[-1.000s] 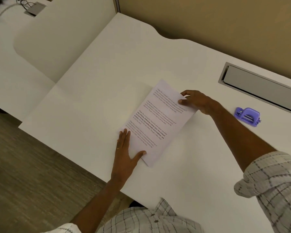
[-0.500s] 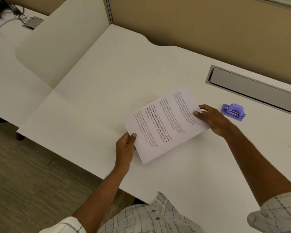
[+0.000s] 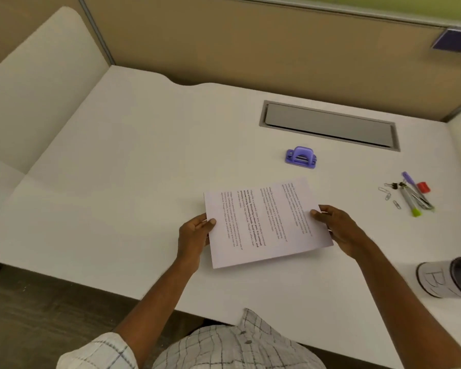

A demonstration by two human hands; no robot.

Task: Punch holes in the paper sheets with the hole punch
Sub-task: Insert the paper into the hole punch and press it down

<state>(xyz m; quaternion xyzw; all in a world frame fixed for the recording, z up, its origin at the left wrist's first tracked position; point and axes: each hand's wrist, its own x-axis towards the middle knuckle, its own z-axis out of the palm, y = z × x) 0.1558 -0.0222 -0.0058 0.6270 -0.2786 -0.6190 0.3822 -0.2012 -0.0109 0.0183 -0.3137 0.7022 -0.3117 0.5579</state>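
one punch (image 3: 301,157), one cup (image 3: 447,278) (tipped)

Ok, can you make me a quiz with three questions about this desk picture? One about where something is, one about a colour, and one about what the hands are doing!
1. Where is the hole punch?
A. On the desk beyond the paper sheets
B. Inside the tin
C. In the left hand

2. What colour is the hole punch?
A. Red
B. Purple
C. Green

3. What are the hands doing with the paper sheets?
A. Pressing them flat with open palms
B. Not touching them
C. Gripping them, one hand at each short edge

Answers:
1. A: it stands alone on the desk, farther from the person than the sheets.
2. B: its whole body is purple.
3. C: the left hand pinches one short edge and the right hand the other.
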